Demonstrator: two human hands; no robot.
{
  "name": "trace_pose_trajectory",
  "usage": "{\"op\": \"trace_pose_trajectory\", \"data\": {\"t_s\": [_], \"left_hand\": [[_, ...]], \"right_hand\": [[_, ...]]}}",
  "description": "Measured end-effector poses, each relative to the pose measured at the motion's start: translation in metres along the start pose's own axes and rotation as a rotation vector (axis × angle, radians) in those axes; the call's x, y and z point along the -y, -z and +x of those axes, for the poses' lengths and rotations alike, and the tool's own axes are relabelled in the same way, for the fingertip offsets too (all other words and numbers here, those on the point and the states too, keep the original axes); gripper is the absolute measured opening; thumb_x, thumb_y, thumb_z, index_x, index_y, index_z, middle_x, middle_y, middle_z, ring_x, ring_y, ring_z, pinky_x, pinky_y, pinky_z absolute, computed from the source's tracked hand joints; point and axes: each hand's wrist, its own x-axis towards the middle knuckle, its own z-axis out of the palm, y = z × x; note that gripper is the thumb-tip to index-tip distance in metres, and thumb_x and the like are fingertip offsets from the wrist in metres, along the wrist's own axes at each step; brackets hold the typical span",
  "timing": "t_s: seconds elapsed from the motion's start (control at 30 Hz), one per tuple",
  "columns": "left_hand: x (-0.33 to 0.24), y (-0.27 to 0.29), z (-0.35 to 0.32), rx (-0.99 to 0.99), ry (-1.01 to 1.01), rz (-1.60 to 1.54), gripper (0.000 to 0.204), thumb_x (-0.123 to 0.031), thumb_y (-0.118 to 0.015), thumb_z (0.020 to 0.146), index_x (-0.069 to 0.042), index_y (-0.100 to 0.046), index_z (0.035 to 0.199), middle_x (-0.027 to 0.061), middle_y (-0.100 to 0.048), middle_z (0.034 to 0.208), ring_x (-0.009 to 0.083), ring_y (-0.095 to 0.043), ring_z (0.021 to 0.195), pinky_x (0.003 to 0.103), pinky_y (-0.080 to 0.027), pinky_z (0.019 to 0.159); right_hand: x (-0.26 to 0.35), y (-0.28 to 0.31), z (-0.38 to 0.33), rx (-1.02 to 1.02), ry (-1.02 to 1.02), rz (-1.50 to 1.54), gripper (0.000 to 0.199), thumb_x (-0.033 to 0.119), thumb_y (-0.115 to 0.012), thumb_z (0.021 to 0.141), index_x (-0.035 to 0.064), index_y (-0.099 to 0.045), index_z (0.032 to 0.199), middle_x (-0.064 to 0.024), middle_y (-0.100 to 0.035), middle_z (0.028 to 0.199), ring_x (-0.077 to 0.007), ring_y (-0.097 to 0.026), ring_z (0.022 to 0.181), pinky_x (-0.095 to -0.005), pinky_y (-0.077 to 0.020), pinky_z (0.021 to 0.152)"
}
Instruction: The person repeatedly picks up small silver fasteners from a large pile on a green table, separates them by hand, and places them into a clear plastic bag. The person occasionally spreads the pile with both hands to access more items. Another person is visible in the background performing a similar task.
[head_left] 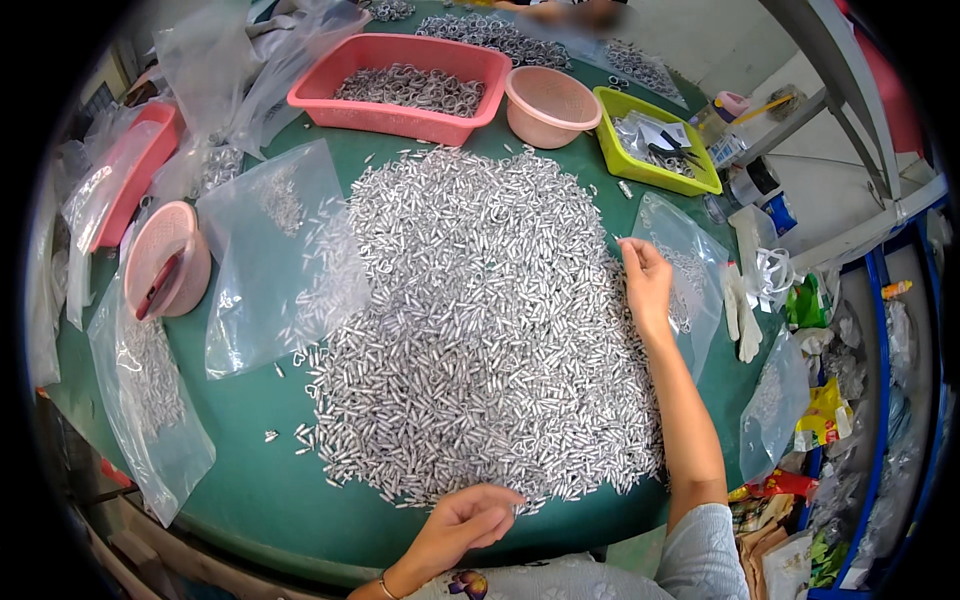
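Table point(260, 425), green. Pile of silver metal parts point(480, 300), spread over the table's middle. Tub point(390, 122), pink, beyond the pile. Basket point(650, 172), lime green, beyond the pile at right. Bowl point(548, 130), pink, between tub and basket. Left hand point(466, 522), fingers curled, at the pile's near edge; right hand point(646, 278), thumb and forefinger pinched, by its right edge; cannot tell whether either grasps anything. Rings point(410, 90), grey, in the tub.

black-handled tool point(672, 150) in a lime-green basket point(650, 174), white gloves point(747, 328) on the table point(245, 425), blue shelving point(884, 330) alongside
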Motion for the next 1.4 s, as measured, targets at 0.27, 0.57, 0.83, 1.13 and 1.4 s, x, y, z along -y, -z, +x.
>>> {"op": "trace_pose_trajectory", "data": {"t_s": [0.27, 0.57, 0.83, 1.13, 1.4], "left_hand": [[0.002, 0.002, 0.001, 0.01, -0.04, -0.063, 0.023, -0.012, -0.054, 0.092, 0.004, -0.057, 0.108, 0.0016, -0.046, 0.066, 0.0069, -0.034, 0.052, 0.021, -0.026, 0.049], [0.003, 0.002, 0.002, 0.023, -0.054, -0.122, 0.023, -0.012, -0.054, 0.092, 0.004, -0.057, 0.109, 0.0026, -0.047, 0.067, 0.0072, -0.035, 0.052, 0.021, -0.027, 0.048], [0.005, 0.003, 0.001, 0.022, -0.044, -0.118, 0.022, -0.01, -0.051, 0.094, 0.003, -0.056, 0.111, 0.0013, -0.045, 0.067, 0.0063, -0.034, 0.054, 0.02, -0.026, 0.049], [0.006, 0.001, 0.0, -0.021, -0.061, -0.115, 0.022, -0.009, -0.051, 0.093, 0.002, -0.056, 0.111, 0.0017, -0.045, 0.067, 0.0064, -0.033, 0.052, 0.021, -0.026, 0.049], [0.003, -0.001, -0.001, 0.013, -0.071, -0.046, 0.023, -0.01, -0.049, 0.094, 0.001, -0.056, 0.113, -0.0016, -0.044, 0.066, 0.0049, -0.034, 0.056, 0.019, -0.024, 0.051]], "right_hand": [[-0.017, -0.007, 0.024, 0.053, 0.381, -0.494, 0.009, 0.01, -0.06, 0.084, 0.0035, -0.063, 0.089, -0.0209, -0.063, 0.073, -0.0395, -0.06, 0.068, -0.0435, -0.0474, 0.062], [-0.038, -0.019, 0.037, -0.017, 0.473, -0.618, 0.01, 0.014, -0.058, 0.086, 0.0075, -0.062, 0.092, -0.0189, -0.062, 0.07, -0.0385, -0.06, 0.064, -0.0456, -0.0461, 0.057], [-0.016, -0.026, 0.016, 0.097, 0.422, -0.447, 0.014, 0.017, -0.056, 0.087, 0.0087, -0.06, 0.097, -0.0171, -0.064, 0.072, -0.0382, -0.061, 0.066, -0.0464, -0.0467, 0.058], [0.034, -0.042, -0.022, 0.364, 0.379, -0.301, 0.016, 0.015, -0.056, 0.087, 0.0097, -0.068, 0.097, -0.0122, -0.064, 0.067, -0.0295, -0.062, 0.056, -0.0375, -0.0472, 0.052], [0.06, -0.056, -0.079, 0.338, 0.606, -0.339, 0.015, 0.012, -0.06, 0.083, 0.0085, -0.069, 0.095, -0.0118, -0.066, 0.071, -0.028, -0.061, 0.054, -0.0373, -0.0466, 0.046]]}}
